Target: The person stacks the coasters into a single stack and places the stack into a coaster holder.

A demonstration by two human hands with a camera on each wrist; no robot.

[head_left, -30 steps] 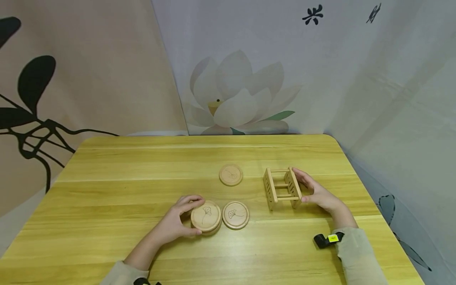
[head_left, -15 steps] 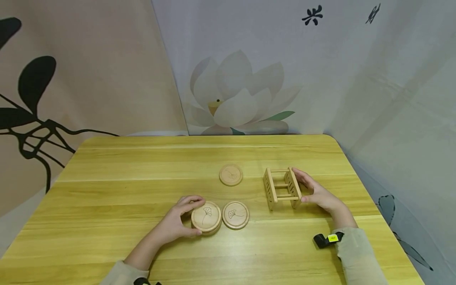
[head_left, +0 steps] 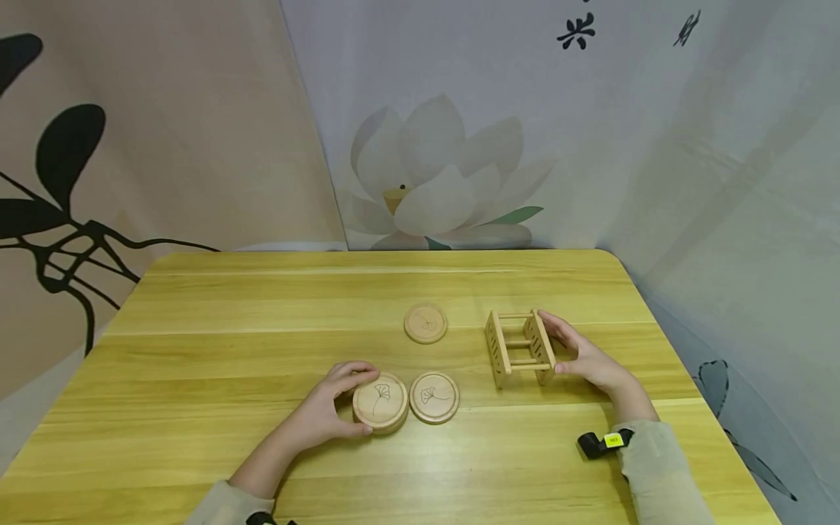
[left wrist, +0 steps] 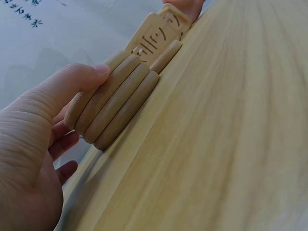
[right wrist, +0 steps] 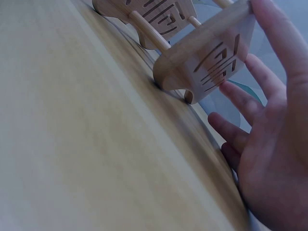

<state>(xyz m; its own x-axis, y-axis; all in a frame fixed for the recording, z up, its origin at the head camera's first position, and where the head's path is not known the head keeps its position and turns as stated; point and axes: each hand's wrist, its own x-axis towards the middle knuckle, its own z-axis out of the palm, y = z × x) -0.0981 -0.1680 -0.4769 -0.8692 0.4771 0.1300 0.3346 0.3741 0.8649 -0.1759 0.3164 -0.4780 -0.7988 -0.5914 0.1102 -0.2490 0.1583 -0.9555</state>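
Observation:
My left hand [head_left: 324, 412] spans a stack of round wooden coasters [head_left: 380, 401], with the thumb on its near side and fingers on its far side. In the left wrist view, several coasters [left wrist: 118, 103] lie one on another, and my thumb presses the upper edge. My right hand [head_left: 587, 357] holds the right end panel of a small wooden coaster rack [head_left: 520, 348], thumb at the near edge and fingers towards the far edge. Cut-out slots mark the rack's panel [right wrist: 216, 60] in the right wrist view. Thin rods join its two panels.
One single coaster [head_left: 434, 397] with a ginkgo leaf engraving lies just right of the stack. Another coaster [head_left: 425, 324] lies farther back. All stand on a wooden table [head_left: 230, 328], with a printed curtain [head_left: 440, 146] behind its far edge.

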